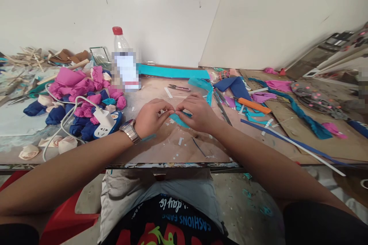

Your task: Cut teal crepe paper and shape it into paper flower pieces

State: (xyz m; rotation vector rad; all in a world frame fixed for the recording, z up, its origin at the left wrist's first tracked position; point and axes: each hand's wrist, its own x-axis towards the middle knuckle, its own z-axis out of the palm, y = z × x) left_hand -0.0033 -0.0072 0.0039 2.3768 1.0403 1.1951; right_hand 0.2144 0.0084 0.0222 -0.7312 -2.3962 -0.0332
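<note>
A strip of turquoise crepe paper (180, 120) is pinched between my two hands over the middle of the table. My left hand (153, 115), with a metal watch on its wrist, closes thumb and forefinger on the strip's upper edge. Touching it fingertip to fingertip, my right hand (195, 113) grips the same strip, part of which its fingers hide. Behind the hands lie small thread snips (179, 87) and a loose turquoise piece (201, 83). A long flat turquoise strip (172, 71) runs along the wall.
Pink, blue and cream paper flowers (71, 88) pile up at left beside a power strip (107, 124) with a white cable. A phone (126, 71) leans on a bottle (119, 40). An orange utility knife (254, 105), paper scraps and a white stick (310, 149) lie at right.
</note>
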